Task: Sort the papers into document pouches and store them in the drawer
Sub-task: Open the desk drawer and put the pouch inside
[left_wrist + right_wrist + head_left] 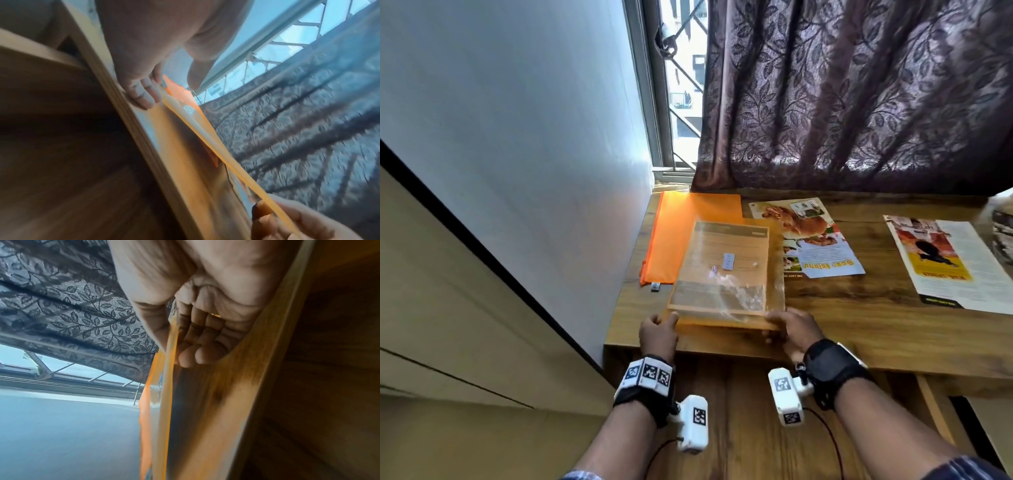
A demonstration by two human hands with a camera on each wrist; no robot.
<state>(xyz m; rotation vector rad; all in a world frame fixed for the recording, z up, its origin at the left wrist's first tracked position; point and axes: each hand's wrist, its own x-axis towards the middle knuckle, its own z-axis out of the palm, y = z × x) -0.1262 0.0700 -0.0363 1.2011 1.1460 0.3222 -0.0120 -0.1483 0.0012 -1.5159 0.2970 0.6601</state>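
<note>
Both hands are clamped on the near edge of the translucent pouch [726,270]: left hand [658,334] pinching the near-left corner, right hand [792,330] with thumb on top and fingers curled under the near-right corner. It's tilted up a bit off the wooden desk [859,318], near the front edge, and already has a sheet inside. So I'd say one pouch is filled and about ready for the drawer, which I can't spot in these shots. Still left: the orange pouch [678,233] lying flat at the far left, plus two loose flyers, the dog flyer [822,246] in the middle and the other flyer [945,260] to the right.
</note>
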